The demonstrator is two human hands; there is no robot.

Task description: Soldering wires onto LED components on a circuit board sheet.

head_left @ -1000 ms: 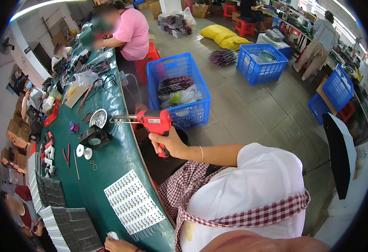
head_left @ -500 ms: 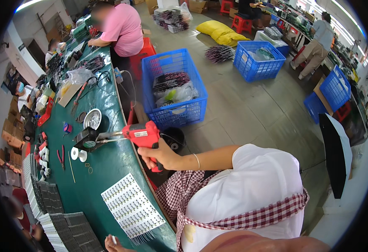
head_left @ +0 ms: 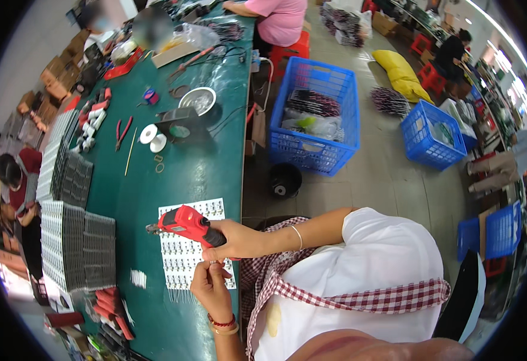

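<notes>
Green workbench (head_left: 203, 174); right hand (head_left: 239, 239) grips red screwdriver (head_left: 186, 224), left hand (head_left: 211, 287) pinching beneath, over white panel (head_left: 182, 256).

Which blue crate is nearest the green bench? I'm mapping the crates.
The large blue crate by the bench's edge, holding bagged parts; the other blue crates stand farther out on the floor.
</notes>
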